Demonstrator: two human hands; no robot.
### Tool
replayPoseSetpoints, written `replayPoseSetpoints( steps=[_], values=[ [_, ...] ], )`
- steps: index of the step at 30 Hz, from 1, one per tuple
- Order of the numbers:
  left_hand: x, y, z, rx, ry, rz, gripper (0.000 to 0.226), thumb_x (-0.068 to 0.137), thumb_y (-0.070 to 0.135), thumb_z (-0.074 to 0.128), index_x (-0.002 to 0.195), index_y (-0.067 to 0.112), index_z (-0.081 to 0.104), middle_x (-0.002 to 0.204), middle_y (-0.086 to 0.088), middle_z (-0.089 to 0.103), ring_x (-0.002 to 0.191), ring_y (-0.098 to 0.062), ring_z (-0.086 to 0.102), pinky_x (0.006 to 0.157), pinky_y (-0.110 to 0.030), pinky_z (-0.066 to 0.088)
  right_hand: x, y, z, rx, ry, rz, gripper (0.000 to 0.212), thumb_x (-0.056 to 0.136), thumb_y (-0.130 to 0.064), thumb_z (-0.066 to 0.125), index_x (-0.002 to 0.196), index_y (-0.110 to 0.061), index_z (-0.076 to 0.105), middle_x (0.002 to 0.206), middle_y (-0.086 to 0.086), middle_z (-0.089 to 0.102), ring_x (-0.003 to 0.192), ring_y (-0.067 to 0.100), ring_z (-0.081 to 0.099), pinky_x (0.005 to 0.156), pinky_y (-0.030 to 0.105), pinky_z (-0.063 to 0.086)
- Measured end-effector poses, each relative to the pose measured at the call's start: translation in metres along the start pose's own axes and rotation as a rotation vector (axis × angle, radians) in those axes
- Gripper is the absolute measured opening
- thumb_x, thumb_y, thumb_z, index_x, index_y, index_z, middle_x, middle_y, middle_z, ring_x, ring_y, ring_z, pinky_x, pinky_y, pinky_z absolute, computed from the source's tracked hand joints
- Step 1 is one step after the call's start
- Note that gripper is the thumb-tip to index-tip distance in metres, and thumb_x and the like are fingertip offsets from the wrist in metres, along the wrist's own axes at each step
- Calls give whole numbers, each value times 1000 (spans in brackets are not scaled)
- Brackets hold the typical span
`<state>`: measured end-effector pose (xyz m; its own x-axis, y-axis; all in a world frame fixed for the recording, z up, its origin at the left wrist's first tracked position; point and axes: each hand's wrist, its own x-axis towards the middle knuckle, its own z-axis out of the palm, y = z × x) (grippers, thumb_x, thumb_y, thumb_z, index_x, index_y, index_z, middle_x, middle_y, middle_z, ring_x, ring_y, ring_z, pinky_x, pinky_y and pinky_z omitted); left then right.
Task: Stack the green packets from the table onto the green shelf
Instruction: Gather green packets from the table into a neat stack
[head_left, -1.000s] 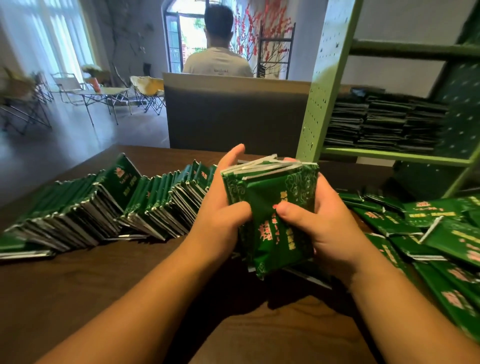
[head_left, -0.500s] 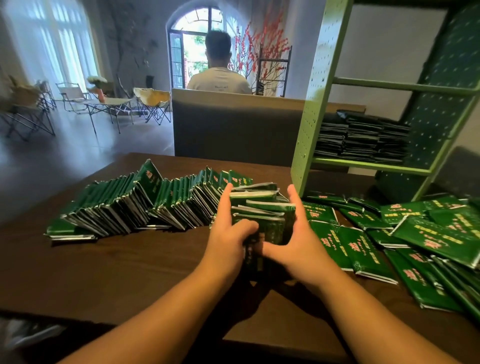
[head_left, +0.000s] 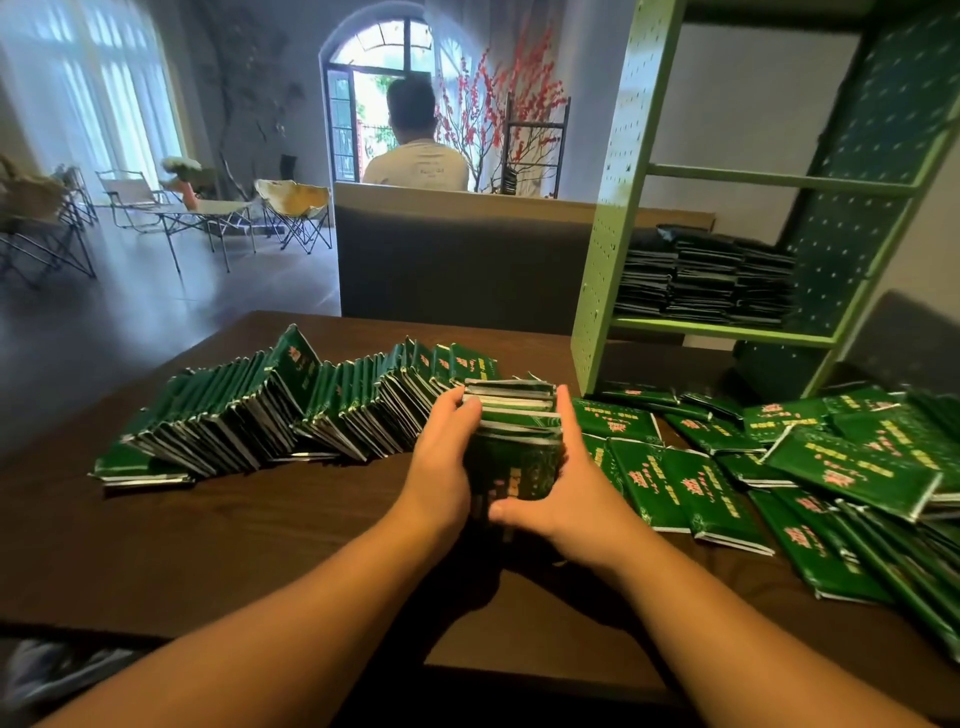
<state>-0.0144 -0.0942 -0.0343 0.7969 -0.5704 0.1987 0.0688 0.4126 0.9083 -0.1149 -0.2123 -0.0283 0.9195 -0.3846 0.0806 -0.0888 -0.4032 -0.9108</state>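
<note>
A thick bundle of green packets (head_left: 511, 441) stands between my hands at mid-table. My left hand (head_left: 441, 462) grips its left side, thumb over the top edge. My right hand (head_left: 563, 478) clasps its right side, thumb curled under the near end. A long leaning row of green packets (head_left: 270, 415) stretches to the left. Loose green packets (head_left: 779, 467) lie scattered at the right. The green shelf (head_left: 727, 332) stands at the back right of the table, with several piles of packets (head_left: 706, 280) on its lower board.
The dark wooden table (head_left: 234, 545) runs under everything. A grey partition (head_left: 457, 260) rises behind it, and a person (head_left: 415, 150) sits beyond with their back turned. Folding chairs and a small table (head_left: 208, 213) stand far left. The shelf's upper board (head_left: 779, 179) holds nothing.
The bundle went from raised near my chest down and forward to the table's middle, both hands still around it. The view has lifted, showing more of the shelf.
</note>
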Motion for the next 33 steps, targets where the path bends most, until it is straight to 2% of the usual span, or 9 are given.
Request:
replayPoseSetpoints(
  steps=[4,9,11,16,22,24,27,30,33],
  values=[
    [-1,-6,1,-25,-25,-110,60,91,55,55,126,9,68,129,-22,67,124,-40,62,109,-60,43,0,3,6,-69,-14,20,138,56,-32,94,157,-45,1,144,-10,52,130,14,54,111,42,46],
    [-1,2,1,-88,16,-95,50,85,50,51,117,17,70,118,-15,74,109,-30,71,90,-45,56,-1,3,4,-110,47,15,120,66,-28,93,151,-41,9,139,-8,49,128,17,50,110,43,46],
    [0,-4,-1,-107,-7,-127,52,87,54,53,119,17,70,120,-16,72,112,-31,70,96,-50,55,-1,5,5,-125,54,17,115,67,-27,92,147,-40,11,139,-5,50,128,18,52,109,43,47],
    [0,-15,2,-95,52,-163,101,62,78,75,135,11,57,132,-22,64,122,-39,63,107,-62,46,2,8,11,-113,81,22,113,68,-23,91,149,-36,13,135,-3,54,123,18,55,103,33,48],
    [9,0,7,28,-88,-87,82,78,67,60,138,12,54,131,-14,67,123,-31,64,99,-47,54,3,-2,-7,100,171,-6,94,67,-9,91,137,-36,34,122,-6,64,111,13,63,86,30,56],
    [14,7,9,182,-204,-73,67,84,51,64,141,18,52,130,-5,68,124,-29,64,87,-33,59,4,-8,-21,200,190,6,89,67,-4,90,135,-32,38,120,-1,67,108,17,67,89,38,58],
    [12,16,19,279,-364,-46,72,77,32,72,144,29,45,131,2,65,114,-11,68,82,-23,57,3,-20,-46,355,179,10,81,68,4,88,132,-22,45,118,7,71,105,24,72,90,46,59],
    [15,24,45,339,-389,-3,74,74,38,78,137,47,43,130,9,61,117,-9,65,90,-29,59,0,-29,-75,517,175,-15,83,60,9,87,133,-6,50,112,18,74,100,34,74,85,50,61],
    [23,22,75,345,-370,13,88,64,43,87,141,43,45,129,5,65,121,-16,64,99,-41,56,-3,-31,-104,609,190,-53,85,56,2,87,133,1,52,112,23,73,99,39,73,80,51,61]
  ],
)
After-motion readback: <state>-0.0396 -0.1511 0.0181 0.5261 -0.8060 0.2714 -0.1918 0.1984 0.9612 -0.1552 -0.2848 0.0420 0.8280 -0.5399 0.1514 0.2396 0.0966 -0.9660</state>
